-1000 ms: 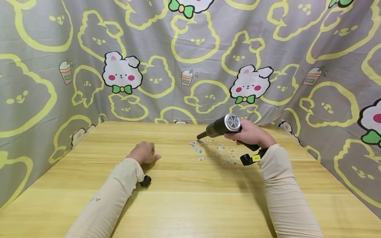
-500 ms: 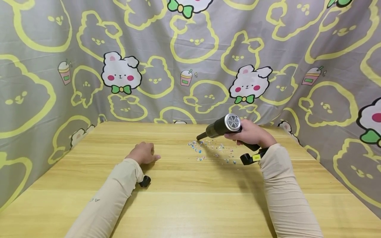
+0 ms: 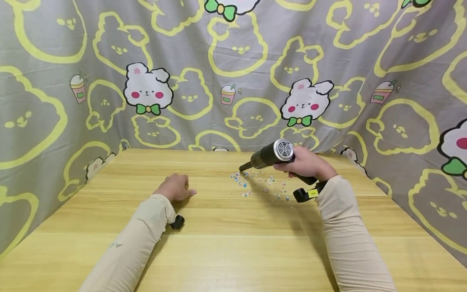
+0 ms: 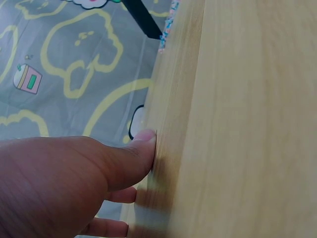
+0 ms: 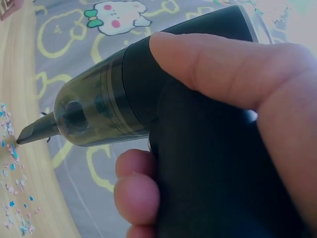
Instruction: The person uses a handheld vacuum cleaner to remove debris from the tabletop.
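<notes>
My right hand (image 3: 308, 162) grips the handle of a black handheld vacuum cleaner (image 3: 268, 156), with its silver vented end towards me. Through its see-through front part (image 5: 94, 106), a dark round inlet shows in the right wrist view. The narrow nozzle (image 5: 37, 130) slants down to the far left edge of scattered blue, pink and white bits (image 3: 245, 184) on the table. Left of the bits, my left hand (image 3: 175, 187) rests on the tabletop with loosely curled fingers and holds nothing. In the left wrist view its thumb (image 4: 141, 148) lies at the wood.
The light wooden table (image 3: 233, 251) reaches back to a grey curtain (image 3: 204, 52) with yellow outlines and white bunnies. It hangs along the back and both sides. A black wrist camera (image 3: 177, 222) sits at the left cuff, another black camera (image 3: 300, 195) at the right.
The vacuum cleaner and my right hand have shifted very slightly left. My left hand stays in place, and the bits look almost the same.
</notes>
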The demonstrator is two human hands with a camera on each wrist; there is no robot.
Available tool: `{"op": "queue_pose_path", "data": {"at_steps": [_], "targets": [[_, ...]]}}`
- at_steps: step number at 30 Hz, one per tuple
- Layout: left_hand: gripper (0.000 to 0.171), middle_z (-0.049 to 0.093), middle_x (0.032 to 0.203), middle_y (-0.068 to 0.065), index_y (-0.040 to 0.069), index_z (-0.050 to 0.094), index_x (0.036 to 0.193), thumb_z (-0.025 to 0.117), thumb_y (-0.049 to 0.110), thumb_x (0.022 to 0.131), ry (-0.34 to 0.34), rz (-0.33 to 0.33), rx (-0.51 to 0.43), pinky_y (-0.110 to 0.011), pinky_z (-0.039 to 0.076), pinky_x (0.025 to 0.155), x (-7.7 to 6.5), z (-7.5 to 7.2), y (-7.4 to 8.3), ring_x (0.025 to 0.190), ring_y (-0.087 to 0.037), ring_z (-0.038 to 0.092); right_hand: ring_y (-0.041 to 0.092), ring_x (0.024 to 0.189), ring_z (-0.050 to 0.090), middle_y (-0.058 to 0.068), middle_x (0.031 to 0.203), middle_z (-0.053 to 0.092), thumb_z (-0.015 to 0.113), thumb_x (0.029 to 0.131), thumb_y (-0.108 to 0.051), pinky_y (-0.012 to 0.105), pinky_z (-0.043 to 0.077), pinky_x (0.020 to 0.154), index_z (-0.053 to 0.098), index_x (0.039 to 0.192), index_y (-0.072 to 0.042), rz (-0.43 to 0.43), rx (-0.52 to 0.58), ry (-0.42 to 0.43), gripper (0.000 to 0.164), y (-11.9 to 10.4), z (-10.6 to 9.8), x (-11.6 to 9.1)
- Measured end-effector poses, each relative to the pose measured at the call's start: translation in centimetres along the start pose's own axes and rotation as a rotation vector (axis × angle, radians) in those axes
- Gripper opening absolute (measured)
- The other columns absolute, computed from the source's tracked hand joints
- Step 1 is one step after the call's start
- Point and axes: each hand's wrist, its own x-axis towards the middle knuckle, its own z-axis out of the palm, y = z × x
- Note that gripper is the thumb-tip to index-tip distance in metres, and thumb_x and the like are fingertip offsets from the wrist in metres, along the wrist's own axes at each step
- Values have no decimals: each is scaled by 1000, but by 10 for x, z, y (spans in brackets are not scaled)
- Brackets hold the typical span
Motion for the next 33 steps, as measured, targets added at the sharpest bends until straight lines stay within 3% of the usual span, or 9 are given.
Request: {"op": "queue_pose_path", "data": {"at_steps": [12, 21, 33], "targets": [[47, 60, 109, -23, -1, 58, 108, 63, 41, 90, 3, 3, -1, -54, 47, 86, 0, 1, 0, 101, -43, 54, 21, 52, 59, 9, 70, 63, 74, 82, -22, 35, 52, 57, 61, 107, -4, 10, 18, -9, 33, 1, -2, -3], [47, 59, 109, -23, -2, 58, 109, 63, 41, 89, 6, 4, -5, -53, 48, 86, -1, 0, 1, 100, -42, 54, 28, 55, 62, 13, 72, 64, 74, 82, -22, 35, 52, 58, 62, 107, -4, -8, 13, -26, 33, 0, -3, -3], [47, 60, 108, -23, -2, 58, 108, 63, 40, 90, 8, 14, -3, -53, 48, 85, -2, 0, 1, 99, -41, 55, 24, 53, 61, 9, 70, 64, 74, 82, -22, 34, 52, 57, 63, 106, -3, -23, 10, -26, 32, -3, -3, -3]]}}
